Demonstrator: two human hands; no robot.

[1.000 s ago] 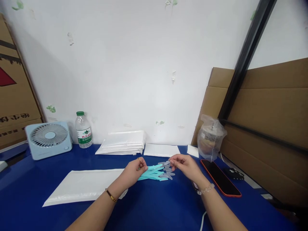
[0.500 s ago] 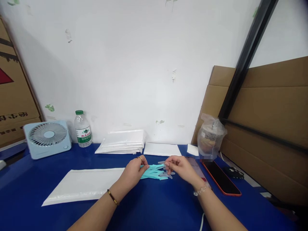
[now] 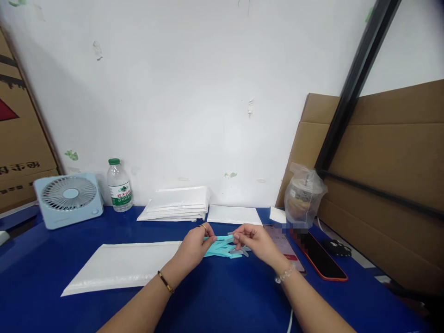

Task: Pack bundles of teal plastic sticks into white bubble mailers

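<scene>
The left hand (image 3: 194, 245) and right hand (image 3: 255, 240) have moved closer, each pinching an end of the blue-green sticks (image 3: 222, 248) just over the blue table (image 3: 222, 296), so the bunch seems tighter, maybe evened up.

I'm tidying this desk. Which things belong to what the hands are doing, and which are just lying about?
In use: bundle of turquoise plastic sticks with grey tips, held between left hand and right hand; probably the flat white padded envelope nearby.
Lying about: pale blue desk fan; clear water bottle; stack of white padded envelopes; red phone; bagged plastic drink cup.
</scene>
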